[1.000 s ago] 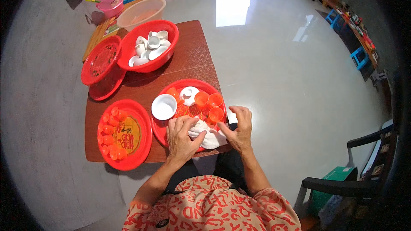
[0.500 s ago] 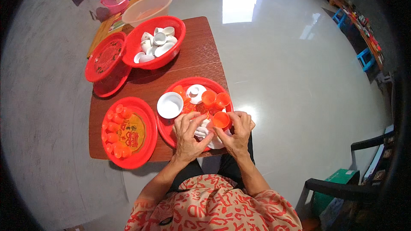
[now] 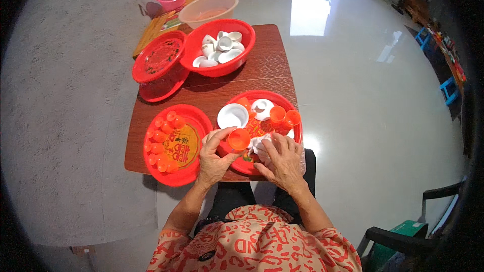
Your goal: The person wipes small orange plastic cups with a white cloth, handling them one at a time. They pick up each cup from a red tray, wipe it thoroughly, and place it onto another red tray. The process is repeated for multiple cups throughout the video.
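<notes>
My left hand is closed round an orange plastic cup, its mouth tipped up toward me, over the near left side of a red round tray. My right hand has its fingers on a crumpled white cloth over the same tray. Behind the hands, that tray holds a white bowl, a white lid with a knob, and two upright orange cups, one in the middle and one at the right.
Left of my left hand, a second red tray carries several small orange cups. Farther back on the brown table stand a red basin of white cups and stacked red dishes. A black-armed chair is at lower right.
The orange cup has moved left, away from my right hand, and is now in my left hand alone. My right hand has moved onto the white cloth. The whole view has shifted.
</notes>
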`<state>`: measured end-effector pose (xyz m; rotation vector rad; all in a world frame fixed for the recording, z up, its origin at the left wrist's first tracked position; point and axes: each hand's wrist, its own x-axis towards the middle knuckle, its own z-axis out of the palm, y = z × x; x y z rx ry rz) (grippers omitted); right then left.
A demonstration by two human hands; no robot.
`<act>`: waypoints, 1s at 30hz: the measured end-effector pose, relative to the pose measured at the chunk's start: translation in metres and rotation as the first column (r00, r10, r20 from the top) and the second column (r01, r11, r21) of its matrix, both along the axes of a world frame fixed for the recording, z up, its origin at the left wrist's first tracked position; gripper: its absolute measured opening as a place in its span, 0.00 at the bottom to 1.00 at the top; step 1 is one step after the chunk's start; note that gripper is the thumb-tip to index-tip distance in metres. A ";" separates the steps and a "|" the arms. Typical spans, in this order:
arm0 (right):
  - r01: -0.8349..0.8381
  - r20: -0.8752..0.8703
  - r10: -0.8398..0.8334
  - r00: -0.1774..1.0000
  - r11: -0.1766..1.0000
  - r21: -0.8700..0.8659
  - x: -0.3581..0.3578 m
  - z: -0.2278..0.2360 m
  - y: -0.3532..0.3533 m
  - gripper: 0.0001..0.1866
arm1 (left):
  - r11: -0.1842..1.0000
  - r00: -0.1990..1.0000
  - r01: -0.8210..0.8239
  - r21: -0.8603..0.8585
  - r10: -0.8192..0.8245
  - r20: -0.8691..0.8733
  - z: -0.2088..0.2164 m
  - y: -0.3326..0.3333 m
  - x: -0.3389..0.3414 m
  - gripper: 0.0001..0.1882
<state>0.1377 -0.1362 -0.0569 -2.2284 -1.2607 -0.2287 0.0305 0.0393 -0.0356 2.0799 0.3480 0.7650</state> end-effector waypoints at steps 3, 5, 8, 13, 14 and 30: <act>0.027 -0.002 -0.027 1.000 0.998 -0.064 -0.003 -0.013 0.007 0.33 | 1.000 1.000 0.018 -0.023 -0.018 -0.020 0.001 0.004 -0.005 0.30; 0.040 0.032 -0.038 0.999 0.997 -0.065 -0.002 -0.013 0.009 0.33 | 0.998 0.999 0.021 0.061 -0.018 -0.039 0.002 0.005 -0.004 0.31; 0.069 0.029 -0.068 0.997 0.996 -0.048 -0.002 -0.015 0.009 0.30 | 0.981 0.997 0.025 0.194 -0.009 -0.081 0.008 0.004 -0.001 0.32; 0.076 -0.075 -0.067 0.995 0.989 0.125 0.002 -0.020 0.004 0.25 | 0.972 0.994 0.073 0.223 -0.052 -0.099 0.021 0.012 0.009 0.32; 0.065 -0.116 -0.046 0.992 0.983 0.172 0.003 -0.016 -0.001 0.25 | 0.965 0.992 0.080 0.250 -0.054 -0.111 0.024 0.014 0.011 0.32; 0.320 -0.892 0.403 0.207 0.833 0.451 -0.007 -0.012 -0.061 0.17 | 0.782 0.997 0.079 0.618 -0.046 -0.068 0.037 0.024 0.036 0.27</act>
